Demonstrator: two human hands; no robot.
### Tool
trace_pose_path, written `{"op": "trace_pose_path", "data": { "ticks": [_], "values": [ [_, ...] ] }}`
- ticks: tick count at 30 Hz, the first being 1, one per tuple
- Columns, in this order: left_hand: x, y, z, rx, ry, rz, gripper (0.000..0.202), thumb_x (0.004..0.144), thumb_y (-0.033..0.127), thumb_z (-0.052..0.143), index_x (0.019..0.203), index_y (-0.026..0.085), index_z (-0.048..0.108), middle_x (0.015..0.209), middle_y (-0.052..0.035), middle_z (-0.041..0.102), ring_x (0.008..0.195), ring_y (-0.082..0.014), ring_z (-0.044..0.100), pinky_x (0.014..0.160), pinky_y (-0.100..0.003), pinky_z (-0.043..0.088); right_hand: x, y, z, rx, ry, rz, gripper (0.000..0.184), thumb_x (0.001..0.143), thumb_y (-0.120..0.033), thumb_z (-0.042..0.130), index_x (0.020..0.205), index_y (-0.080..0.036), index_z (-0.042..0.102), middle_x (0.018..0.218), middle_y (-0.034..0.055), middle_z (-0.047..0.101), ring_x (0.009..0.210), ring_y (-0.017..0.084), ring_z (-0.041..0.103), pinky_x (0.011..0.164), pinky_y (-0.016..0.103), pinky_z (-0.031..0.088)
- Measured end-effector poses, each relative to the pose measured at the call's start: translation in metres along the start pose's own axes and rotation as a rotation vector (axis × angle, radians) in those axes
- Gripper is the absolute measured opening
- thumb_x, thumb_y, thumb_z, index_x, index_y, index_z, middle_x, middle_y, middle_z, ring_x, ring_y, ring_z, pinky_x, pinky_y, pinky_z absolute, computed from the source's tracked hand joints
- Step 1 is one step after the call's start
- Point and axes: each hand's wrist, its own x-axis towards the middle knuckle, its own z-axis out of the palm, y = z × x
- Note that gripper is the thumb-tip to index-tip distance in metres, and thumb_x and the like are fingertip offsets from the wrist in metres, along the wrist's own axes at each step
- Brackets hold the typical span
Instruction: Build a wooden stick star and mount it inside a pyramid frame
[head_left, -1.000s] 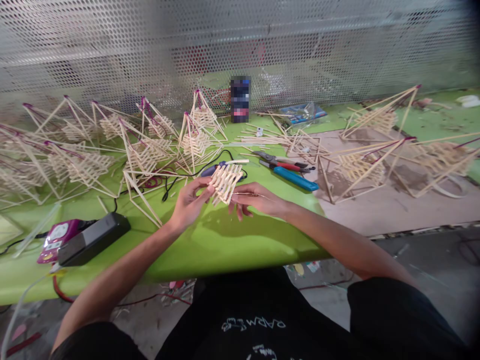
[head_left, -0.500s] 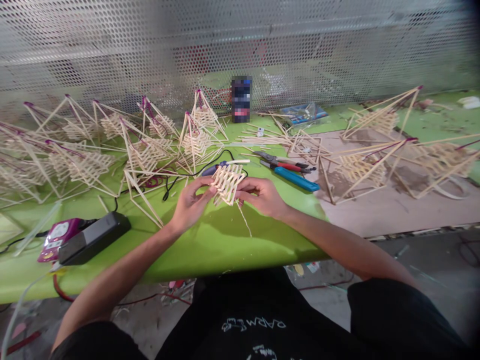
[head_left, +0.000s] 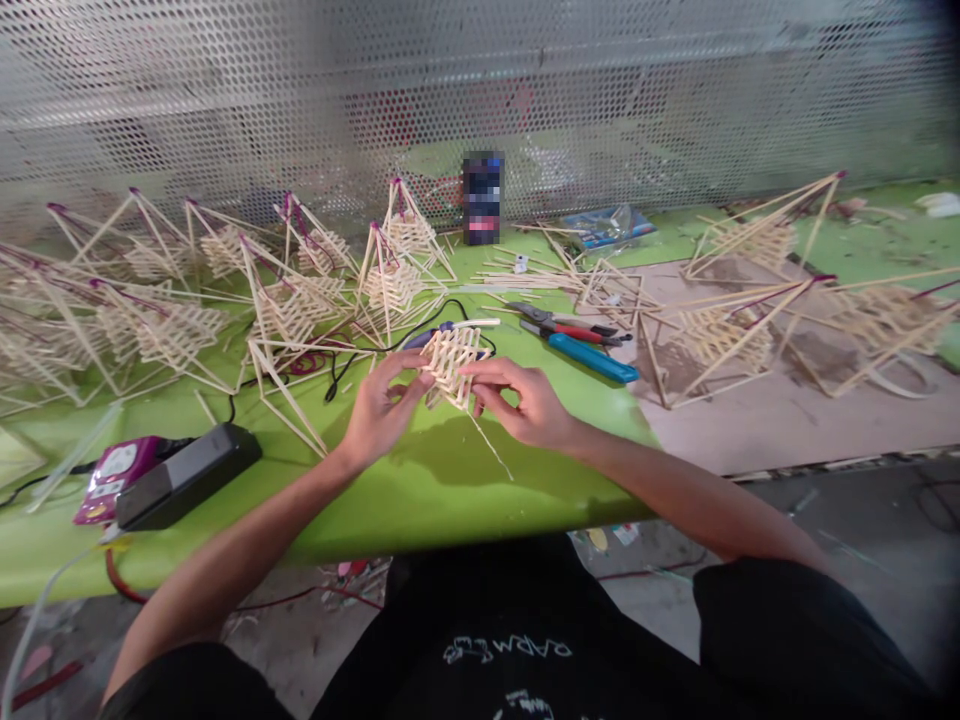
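1. Left hand point(head_left: 382, 405) and right hand point(head_left: 525, 400) pinch a small stick lattice point(head_left: 450, 362) between them, above the green table point(head_left: 420, 490).
2. A thin stick point(head_left: 491, 448) slants from the grip toward the person.
3. Blue-handled pliers point(head_left: 592, 358) lie right of the grip; a black box point(head_left: 187, 475) lies well left of it.

lattice point(head_left: 452, 362) was pale bare wood, matt | tabletop point(head_left: 420, 480) looked smooth, glossy green | pliers point(head_left: 592, 358) had blue plastic grips, metal tips | screen point(head_left: 300, 100) was dull perforated metal | board point(head_left: 787, 410) looked rough, matt

Craft workshop: stick frames point(head_left: 292, 300), pliers point(head_left: 577, 345), green workbench point(head_left: 420, 490).
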Motion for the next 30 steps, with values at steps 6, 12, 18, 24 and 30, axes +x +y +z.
{"op": "trace_pose_path", "data": {
  "ticks": [6,12,18,24,30],
  "values": [
    [0.0,-0.001,-0.001,0.042,-0.007,0.045,0.021,0.095,0.035,0.067,0.113,0.024,0.07,0.127,-0.0088,0.065,0.116,-0.0217,0.065,0.071,-0.025,0.06,0.003,-0.006,-0.003,-0.097,-0.026,-0.048,0.027,0.095,-0.019,0.061,0.121,-0.022,0.069,0.091,0.0019,0.077,0.068,0.009,0.067,0.058,0.023,0.051],
    [0.001,0.003,-0.001,0.09,-0.009,0.077,0.019,0.095,0.033,0.066,0.111,0.024,0.07,0.126,-0.0088,0.066,0.115,-0.022,0.065,0.069,-0.024,0.059,0.004,-0.012,-0.004,-0.172,-0.046,-0.054,0.014,0.094,-0.025,0.065,0.106,-0.024,0.069,0.09,0.0005,0.077,0.068,0.011,0.066,0.055,0.025,0.048],
    [0.001,0.006,-0.001,0.163,-0.009,0.092,0.018,0.094,0.031,0.065,0.109,0.023,0.071,0.127,-0.0096,0.066,0.114,-0.0225,0.066,0.069,-0.024,0.059,0.002,0.001,-0.012,-0.35,-0.165,-0.198,0.02,0.096,-0.027,0.062,0.116,-0.027,0.065,0.092,0.0005,0.078,0.068,0.012,0.066,0.062,0.026,0.049],
    [0.001,0.004,-0.002,0.177,-0.032,0.094,0.02,0.095,0.032,0.065,0.11,0.022,0.072,0.129,-0.0113,0.064,0.116,-0.0244,0.066,0.072,-0.028,0.061,0.002,0.006,-0.017,-0.495,-0.236,-0.286,0.012,0.1,-0.025,0.054,0.107,-0.025,0.064,0.082,-0.0005,0.076,0.064,0.011,0.064,0.06,0.025,0.044],
    [0.0,0.005,-0.001,0.188,-0.034,0.113,0.019,0.094,0.032,0.066,0.11,0.022,0.073,0.129,-0.0115,0.063,0.115,-0.0247,0.065,0.072,-0.029,0.061,0.001,0.011,-0.018,-0.439,-0.07,-0.222,0.009,0.1,-0.028,0.058,0.105,-0.023,0.064,0.074,-0.0012,0.074,0.055,0.01,0.06,0.053,0.023,0.041]
  ]
}}
